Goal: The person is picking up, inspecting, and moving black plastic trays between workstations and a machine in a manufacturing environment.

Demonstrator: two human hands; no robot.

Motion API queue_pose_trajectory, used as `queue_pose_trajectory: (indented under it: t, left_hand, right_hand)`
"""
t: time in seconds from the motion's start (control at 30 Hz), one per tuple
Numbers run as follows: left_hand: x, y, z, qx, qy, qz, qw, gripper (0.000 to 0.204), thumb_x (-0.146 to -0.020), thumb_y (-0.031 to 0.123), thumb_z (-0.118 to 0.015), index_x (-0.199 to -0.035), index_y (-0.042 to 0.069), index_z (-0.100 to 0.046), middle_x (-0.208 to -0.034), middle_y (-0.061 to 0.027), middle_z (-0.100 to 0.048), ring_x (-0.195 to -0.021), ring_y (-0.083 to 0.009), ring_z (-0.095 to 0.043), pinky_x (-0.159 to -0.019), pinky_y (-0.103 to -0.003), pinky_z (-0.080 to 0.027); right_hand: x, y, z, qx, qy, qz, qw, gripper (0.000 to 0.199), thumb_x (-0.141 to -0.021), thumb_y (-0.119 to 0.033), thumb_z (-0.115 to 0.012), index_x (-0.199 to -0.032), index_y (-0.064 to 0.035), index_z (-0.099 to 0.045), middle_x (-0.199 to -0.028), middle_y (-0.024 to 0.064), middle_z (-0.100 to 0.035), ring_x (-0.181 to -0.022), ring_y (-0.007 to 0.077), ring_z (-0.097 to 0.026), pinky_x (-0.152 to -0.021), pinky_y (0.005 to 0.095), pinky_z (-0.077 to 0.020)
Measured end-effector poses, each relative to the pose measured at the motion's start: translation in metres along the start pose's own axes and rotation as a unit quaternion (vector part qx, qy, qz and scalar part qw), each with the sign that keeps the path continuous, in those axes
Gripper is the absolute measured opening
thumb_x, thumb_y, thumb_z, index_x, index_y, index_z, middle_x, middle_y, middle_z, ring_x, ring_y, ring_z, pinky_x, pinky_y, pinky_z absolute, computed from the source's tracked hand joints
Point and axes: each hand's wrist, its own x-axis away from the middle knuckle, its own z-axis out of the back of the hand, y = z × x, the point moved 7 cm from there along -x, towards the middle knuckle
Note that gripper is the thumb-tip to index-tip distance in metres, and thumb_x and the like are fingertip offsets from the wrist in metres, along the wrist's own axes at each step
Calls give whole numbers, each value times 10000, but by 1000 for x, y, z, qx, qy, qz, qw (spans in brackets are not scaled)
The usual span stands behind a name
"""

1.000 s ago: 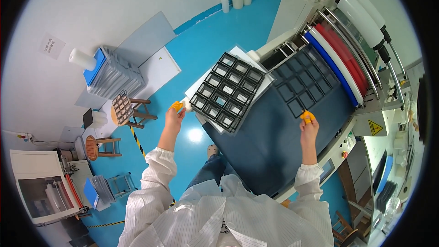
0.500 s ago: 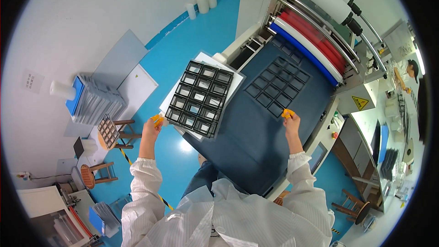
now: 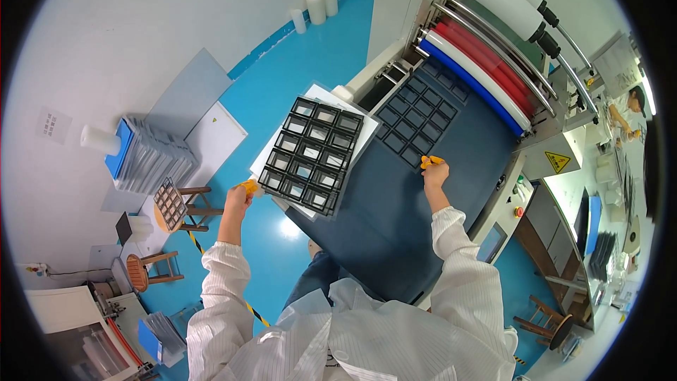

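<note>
My left hand (image 3: 236, 204), orange covers on its fingertips, is closed at the near-left corner of a stack of black grid frames (image 3: 310, 155). What it pinches there is hidden. These frames have see-through windows and lie on a white board (image 3: 370, 130) beside the machine. Over the dark belt (image 3: 381, 240) my right hand (image 3: 436, 171), also with orange fingertip covers, pinches the near corner of a thin black grid sheet (image 3: 416, 120). That sheet lies on the belt close to the stack's right side.
Beyond the belt stand blue, white and red rollers (image 3: 472, 77), with another grid sheet (image 3: 446, 79) near them. A red button (image 3: 518, 212) sits on the machine's right rail. At left are stacked clear sheets (image 3: 159, 159) and wooden stools (image 3: 144, 271). A co-worker (image 3: 627, 109) is far right.
My right hand has moved left and slightly away from me, and the grid sheet has shifted with it toward the stack. The left hand has barely moved.
</note>
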Motion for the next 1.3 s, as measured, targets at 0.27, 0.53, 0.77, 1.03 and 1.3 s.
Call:
queue_pose_trajectory:
  t: [0.27,0.53,0.77,1.03,1.3]
  left_hand:
    - [0,1,4,33,-10,2,999,323,-782,-6,-339,-1091,-66,-413,-902,-112,-465,-684,-119,-435,-559,-202,-392]
    - [-1,-1,7,17,0,-6,1000,315,-764,-6,-348,-1067,-55,-420,-838,-88,-495,-625,-99,-469,-518,-199,-401]
    - [13,5,-1,102,-32,-32,994,232,-789,4,-401,-1014,-33,-441,-826,-73,-496,-624,-96,-454,-519,-197,-381]
    - [24,12,-10,210,-72,-52,974,173,-832,29,-408,-981,-40,-465,-829,-70,-497,-618,-98,-445,-528,-191,-380]
    - [47,11,-30,253,-131,-60,957,198,-845,35,-396,-1013,-37,-473,-861,-63,-502,-632,-93,-433,-546,-182,-382]
  right_hand:
    - [-13,-4,-8,17,22,17,999,179,-752,-98,-587,-855,49,-586,-675,96,-593,-496,140,-531,-463,252,-427]
    - [-45,-6,-16,-57,-18,-50,997,242,-750,-141,-575,-900,48,-569,-671,91,-574,-503,132,-497,-449,260,-378]
    - [-70,-28,-17,-68,-93,-81,990,266,-794,-130,-397,-998,3,-505,-803,68,-532,-592,136,-534,-499,239,-434]
    - [-90,-36,-14,-289,-171,-88,938,320,-835,-132,-356,-1125,-3,-387,-976,127,-472,-667,225,-573,-569,305,-473]
    - [-94,-65,-7,-314,-200,-26,928,447,-825,-231,-492,-1187,-25,-328,-1077,104,-445,-716,231,-560,-646,317,-482]
